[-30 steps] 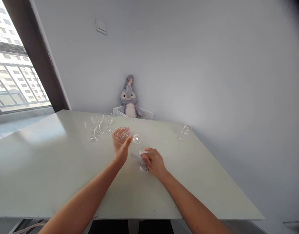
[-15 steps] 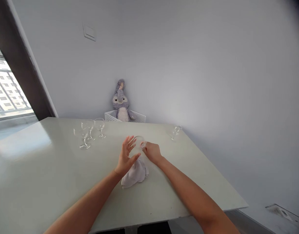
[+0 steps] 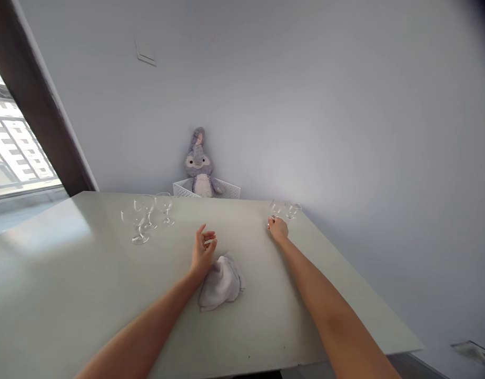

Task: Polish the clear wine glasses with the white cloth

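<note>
At the right rear of the table, my right hand [image 3: 278, 228] grips a clear stemmed glass [image 3: 277, 207] low, by its stem. Another glass [image 3: 293, 210] stands just to the right of it. My left hand [image 3: 204, 249] is held over the middle of the table with its fingers apart and slightly curled, holding nothing. A crumpled whitish cloth [image 3: 222, 284] lies on the table beside my left wrist.
Three stemmed glasses stand at the left: one in front [image 3: 139, 226], one behind it [image 3: 148, 210] and one further right [image 3: 164, 206]. A plush toy [image 3: 198, 166] sits in a white basket [image 3: 230, 191] behind the pale table [image 3: 266, 326], by the wall.
My right hand has moved right and away with its glass, from near my left hand to beside the glass at the right rear. My left hand has drawn its fingers in a little.
</note>
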Available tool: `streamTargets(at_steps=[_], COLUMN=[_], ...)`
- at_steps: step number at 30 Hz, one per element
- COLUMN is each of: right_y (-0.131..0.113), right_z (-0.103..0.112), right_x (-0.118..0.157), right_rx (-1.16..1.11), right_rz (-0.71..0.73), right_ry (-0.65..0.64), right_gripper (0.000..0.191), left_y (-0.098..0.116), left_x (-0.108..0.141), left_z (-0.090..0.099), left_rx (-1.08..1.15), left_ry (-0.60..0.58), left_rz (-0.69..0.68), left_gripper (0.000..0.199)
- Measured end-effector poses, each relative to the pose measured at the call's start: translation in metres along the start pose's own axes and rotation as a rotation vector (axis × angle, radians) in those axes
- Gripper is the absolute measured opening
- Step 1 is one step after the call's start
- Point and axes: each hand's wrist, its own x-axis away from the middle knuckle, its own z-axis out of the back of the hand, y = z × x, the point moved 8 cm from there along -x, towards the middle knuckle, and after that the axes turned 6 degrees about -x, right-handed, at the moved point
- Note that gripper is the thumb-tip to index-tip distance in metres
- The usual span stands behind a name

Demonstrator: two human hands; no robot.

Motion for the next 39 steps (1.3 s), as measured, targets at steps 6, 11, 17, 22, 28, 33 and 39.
streamTargets(at_steps=[6,11,17,22,28,33,39], right_y=[0.012,0.018,0.03,-0.007,-0.105,-0.128,-0.134], right_z=[-0.005,-0.001,0.009,0.003,-0.001,0.0,-0.007], right_x=[-0.013,-0.004,0.031,0.07,0.141,0.185,0.214], right_rx=[-0.058,-0.192,-0.41,-0.615,-0.636,-0.557,-0.438], right_rz=[-0.045,-0.015,-0.03,0.047,0.411,0.535,0.793], right_ry=[0.014,0.055,0.071,-0.072,-0.34,-0.334,-0.566], right_gripper=[0.028,0.028,0.034,0.023,0.029,0.034,0.041], left_y=[-0.006,-0.014,-0.017,-0.013,-0.01,-0.014,-0.02], left_x=[-0.001,-0.004,-0.016,-0.026,-0.049,-0.058,-0.058], left_z=[0.001,0.006,0.067,0.135,0.152,0.157,0.16], left_rx=[0.062,0.174,0.401,0.553,0.919,0.986,1.051], left_ry=[0.014,0.072,0.517,0.786,0.501,0.461,0.546], left_rz=[0.043,0.094,0.144,0.202,0.287,0.245,0.253], left_gripper=[0.05,0.046,0.021,0.035,0.065,0.06,0.042])
